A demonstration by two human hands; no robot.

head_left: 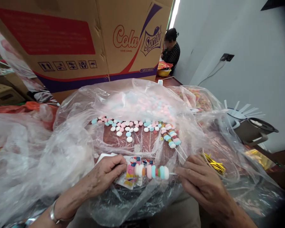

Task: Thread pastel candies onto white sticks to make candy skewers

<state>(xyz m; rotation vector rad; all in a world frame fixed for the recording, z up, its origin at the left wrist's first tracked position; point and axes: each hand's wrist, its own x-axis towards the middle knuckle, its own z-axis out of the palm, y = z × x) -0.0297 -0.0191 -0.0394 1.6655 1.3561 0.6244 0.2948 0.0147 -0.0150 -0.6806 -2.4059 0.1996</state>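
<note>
My right hand [201,182] pinches the thin white stick of a candy skewer [154,172], held level low in the middle. Pink, white, blue, orange and green candy pieces are threaded along it. My left hand [111,169] is closed at the skewer's far-left end, beside colourful printed packets [130,180]; what its fingertips pinch is hidden. Beyond, more candy skewers [171,137] lie with their sticks pointing towards my right hand. Loose candy tablets [128,129] are scattered on the plastic-covered table, in front of a clear bag [140,101] full of more tablets.
A large cardboard box [104,41] stands behind the bag. Clear plastic sheeting [68,158] spreads left. Gold twist ties [213,164] lie right of my hand, near a grey-brown jug [254,131] and white strips [244,110]. Another person [172,52] sits at the back.
</note>
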